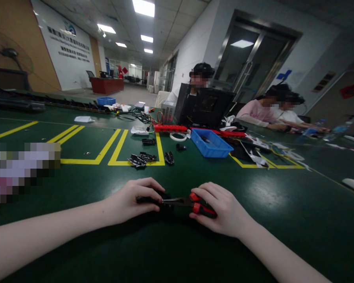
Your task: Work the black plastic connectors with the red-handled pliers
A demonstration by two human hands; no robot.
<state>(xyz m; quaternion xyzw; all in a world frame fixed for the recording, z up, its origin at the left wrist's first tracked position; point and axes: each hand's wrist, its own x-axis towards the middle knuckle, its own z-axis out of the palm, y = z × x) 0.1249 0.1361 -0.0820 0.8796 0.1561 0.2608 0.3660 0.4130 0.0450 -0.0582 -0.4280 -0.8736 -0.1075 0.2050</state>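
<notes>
Red-and-black handles of a pair of pliers (180, 201) are gripped in my right hand (224, 208), with the jaws pointing left. My left hand (135, 199) has its fingers closed around a small black part (146, 200), mostly covered by the fingers. The tips of the pliers reach this part beside my left fingertips; whether they clamp anything cannot be made out. Several black plastic pieces (147, 156) lie a little farther off on the green table (177, 251), around the yellow tape lines.
A blue bin (211, 144) stands beyond my right hand, near a white ring (178, 136) and a red power strip (170, 128). A black computer case (206, 102) is behind them. Co-workers sit across the table and at the right.
</notes>
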